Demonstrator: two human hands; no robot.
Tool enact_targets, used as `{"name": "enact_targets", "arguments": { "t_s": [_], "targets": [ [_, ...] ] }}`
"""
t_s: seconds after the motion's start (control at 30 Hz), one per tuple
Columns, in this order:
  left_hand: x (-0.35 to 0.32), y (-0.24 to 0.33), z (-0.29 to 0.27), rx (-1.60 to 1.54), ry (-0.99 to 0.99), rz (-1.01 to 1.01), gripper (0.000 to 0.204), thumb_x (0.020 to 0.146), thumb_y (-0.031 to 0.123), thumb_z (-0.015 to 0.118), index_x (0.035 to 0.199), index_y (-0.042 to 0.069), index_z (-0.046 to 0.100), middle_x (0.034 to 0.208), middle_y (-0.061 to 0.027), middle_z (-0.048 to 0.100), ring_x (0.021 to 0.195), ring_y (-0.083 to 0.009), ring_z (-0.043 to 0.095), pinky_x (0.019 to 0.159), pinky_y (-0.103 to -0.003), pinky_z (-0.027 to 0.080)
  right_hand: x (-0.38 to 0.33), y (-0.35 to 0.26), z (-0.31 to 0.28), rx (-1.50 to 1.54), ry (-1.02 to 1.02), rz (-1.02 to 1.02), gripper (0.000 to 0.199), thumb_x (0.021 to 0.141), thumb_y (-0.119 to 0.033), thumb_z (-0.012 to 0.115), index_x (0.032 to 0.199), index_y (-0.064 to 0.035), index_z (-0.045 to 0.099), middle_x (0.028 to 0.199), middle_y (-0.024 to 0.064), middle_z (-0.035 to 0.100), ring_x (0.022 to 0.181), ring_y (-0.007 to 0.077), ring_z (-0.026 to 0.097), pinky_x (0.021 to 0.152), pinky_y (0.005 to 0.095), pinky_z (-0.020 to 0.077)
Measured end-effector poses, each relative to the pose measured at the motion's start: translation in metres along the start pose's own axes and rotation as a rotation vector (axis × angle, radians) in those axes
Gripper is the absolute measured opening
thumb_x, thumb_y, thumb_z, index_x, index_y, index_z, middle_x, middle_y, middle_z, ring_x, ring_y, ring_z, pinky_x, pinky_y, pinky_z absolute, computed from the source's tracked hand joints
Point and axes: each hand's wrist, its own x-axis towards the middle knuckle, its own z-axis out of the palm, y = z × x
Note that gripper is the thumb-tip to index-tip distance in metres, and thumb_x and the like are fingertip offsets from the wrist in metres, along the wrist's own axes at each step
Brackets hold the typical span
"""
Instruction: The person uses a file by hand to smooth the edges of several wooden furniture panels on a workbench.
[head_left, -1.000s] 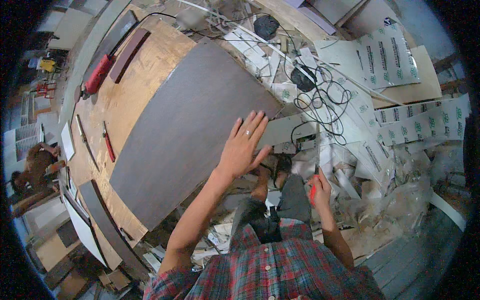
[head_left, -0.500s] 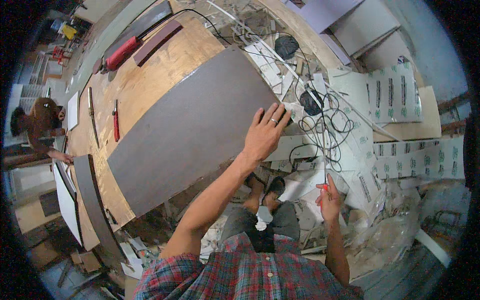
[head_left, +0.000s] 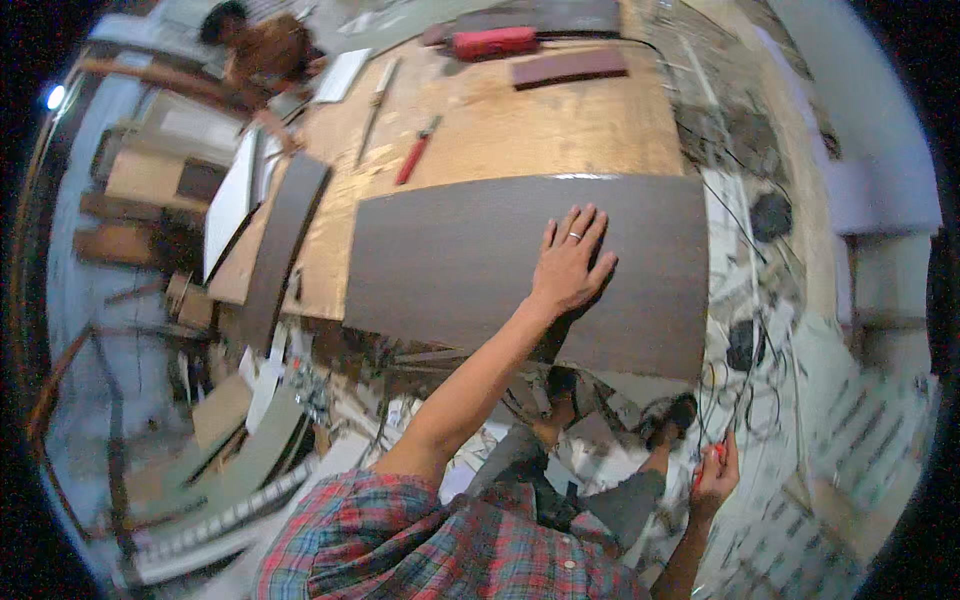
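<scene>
A large dark grey-brown panel with a gently curved far edge lies on the plywood worktable. My left hand rests on the panel, palm down, fingers stretched out, a ring on one of them; nothing is held in it. Off the table, low on the right, my right hand is closed round the red handle of a tool with a long thin shaft. That shaft is blurred against the littered floor.
Beyond the panel lie a red power tool, a maroon block, a red-handled tool and a slim file-like tool. Far left, another person reaches toward a dark strip. Cables and offcuts litter the floor.
The view has turned, so the table lies straighter ahead. My left hand has gone from the panel's right edge onto its face. My right hand still grips the red-handled tool.
</scene>
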Motion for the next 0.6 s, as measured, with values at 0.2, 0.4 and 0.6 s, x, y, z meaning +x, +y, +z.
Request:
{"name": "enact_targets", "arguments": {
  "t_s": [0.2,0.4,0.6],
  "targets": [
    [0.004,-0.012,0.005,0.106,0.065,-0.265,0.067,0.096,0.049,0.048,0.152,0.015,0.036,0.159,-0.0115,0.031,0.148,-0.0325,0.025,0.12,-0.055,0.014,0.085,-0.064,-0.006,-0.166,-0.407,-0.045,0.052,0.094,-0.005,0.06,0.144,-0.0014,0.048,0.093,0.0015,0.06,0.068,0.007,0.052,0.06,0.0217,0.0451],
    [0.009,0.0,0.004,0.198,0.063,-0.383,0.066,0.096,0.05,0.047,0.154,0.019,0.034,0.161,-0.01,0.029,0.149,-0.0312,0.023,0.12,-0.055,0.012,0.15,-0.081,-0.029,-0.354,-0.693,-0.091,0.051,0.089,-0.003,0.059,0.139,0.0017,0.053,0.109,0.0112,0.066,0.091,0.0167,0.06,0.085,0.0282,0.048],
    [0.009,0.003,0.007,0.22,0.058,-0.434,0.067,0.096,0.05,0.047,0.153,0.018,0.034,0.16,-0.0103,0.031,0.148,-0.0325,0.024,0.12,-0.055,0.014,0.177,-0.099,-0.032,-0.445,-0.859,-0.179,0.052,0.088,-0.005,0.061,0.138,0.0028,0.053,0.096,0.0086,0.066,0.086,0.0177,0.06,0.082,0.0294,0.0487]
  ]
}}
